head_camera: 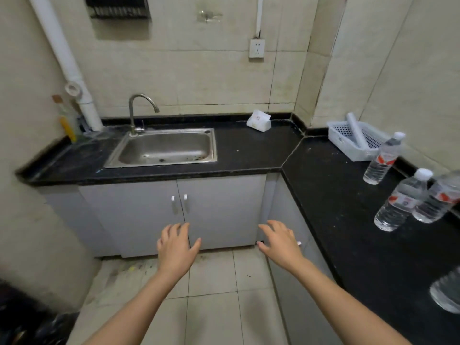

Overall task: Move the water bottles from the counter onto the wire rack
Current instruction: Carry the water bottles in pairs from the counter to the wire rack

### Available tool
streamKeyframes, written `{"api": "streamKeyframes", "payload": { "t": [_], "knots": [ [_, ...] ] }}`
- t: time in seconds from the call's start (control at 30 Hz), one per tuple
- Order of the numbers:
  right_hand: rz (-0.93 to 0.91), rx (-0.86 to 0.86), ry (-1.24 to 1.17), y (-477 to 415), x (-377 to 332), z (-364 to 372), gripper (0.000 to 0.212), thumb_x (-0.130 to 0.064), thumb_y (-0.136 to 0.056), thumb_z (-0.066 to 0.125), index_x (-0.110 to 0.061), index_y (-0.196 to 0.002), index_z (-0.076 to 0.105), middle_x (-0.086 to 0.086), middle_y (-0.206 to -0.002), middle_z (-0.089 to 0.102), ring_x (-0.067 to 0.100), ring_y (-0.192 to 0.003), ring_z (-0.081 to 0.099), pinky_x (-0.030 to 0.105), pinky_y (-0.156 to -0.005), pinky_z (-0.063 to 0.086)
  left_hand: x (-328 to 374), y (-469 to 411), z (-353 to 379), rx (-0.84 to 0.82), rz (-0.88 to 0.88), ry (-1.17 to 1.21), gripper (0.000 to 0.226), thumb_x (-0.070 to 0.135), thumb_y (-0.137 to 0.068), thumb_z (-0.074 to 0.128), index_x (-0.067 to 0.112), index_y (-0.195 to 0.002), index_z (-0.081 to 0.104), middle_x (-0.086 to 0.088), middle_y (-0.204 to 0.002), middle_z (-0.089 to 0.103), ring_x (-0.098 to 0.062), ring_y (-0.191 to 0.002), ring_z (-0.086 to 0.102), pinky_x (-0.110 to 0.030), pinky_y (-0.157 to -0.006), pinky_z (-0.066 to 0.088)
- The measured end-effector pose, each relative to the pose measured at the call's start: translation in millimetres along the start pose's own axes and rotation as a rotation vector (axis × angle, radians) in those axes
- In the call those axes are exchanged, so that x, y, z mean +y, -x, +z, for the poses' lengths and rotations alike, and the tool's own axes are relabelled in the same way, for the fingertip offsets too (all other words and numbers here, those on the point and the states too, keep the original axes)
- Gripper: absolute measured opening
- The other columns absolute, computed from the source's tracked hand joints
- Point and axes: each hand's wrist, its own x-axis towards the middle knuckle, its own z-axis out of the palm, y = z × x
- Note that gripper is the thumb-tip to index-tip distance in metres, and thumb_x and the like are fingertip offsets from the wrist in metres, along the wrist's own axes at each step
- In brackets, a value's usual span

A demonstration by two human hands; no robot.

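- Nothing is held: the left hand (177, 247) and the right hand (281, 242) are stretched forward with fingers spread, each grip wide and empty, over the tiled floor (214, 290) in front of the grey cabinet doors (179, 210).
- A black L-shaped tabletop (251, 153) is seen from 10 o'clock round to 4 o'clock, bounded by beige tiled walls.
- One steel sink (164, 148) with one curved tap (139, 110) is set in at 11 o'clock.
- One white packet (258, 120) lies at 1 o'clock, and one white basket (353, 140) at 2 o'clock.
- Water bottles are gathered on the tabletop at 2 to 4 o'clock: three are seen upright (382, 159) (403, 200) (438, 197), and a fourth (446, 292) is cut by the frame edge.
- A dark wire rack (119, 7) is fixed to the wall at 11 o'clock, high up.
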Motion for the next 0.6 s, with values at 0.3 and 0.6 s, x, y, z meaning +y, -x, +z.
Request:
{"api": "streamKeyframes", "payload": {
  "t": [0.3,0.6],
  "knots": [
    [0.215,0.014,-0.025,-118,47,-16,0.052,-0.038,-0.093,0.044,-0.022,-0.141,0.031,0.008,-0.149,0.028,0.022,-0.140,0.022,0.037,-0.111,0.021,41,-166,36,-0.092,0.119,0.090,0.053,0.038,-0.089,0.048,0.014,-0.136,0.038,-0.009,-0.144,0.039,-0.029,-0.137,0.022,-0.041,-0.108,0.022],
    [0.695,0.218,-0.101,-180,98,-59,0.052,-0.037,-0.091,0.046,-0.020,-0.140,0.035,0.006,-0.147,0.032,0.022,-0.139,0.024,0.036,-0.110,0.024,140,-334,50,-0.204,0.506,0.121,0.053,0.038,-0.090,0.047,0.016,-0.137,0.036,-0.006,-0.143,0.039,-0.027,-0.136,0.022,-0.042,-0.109,0.024]
  ]
}}
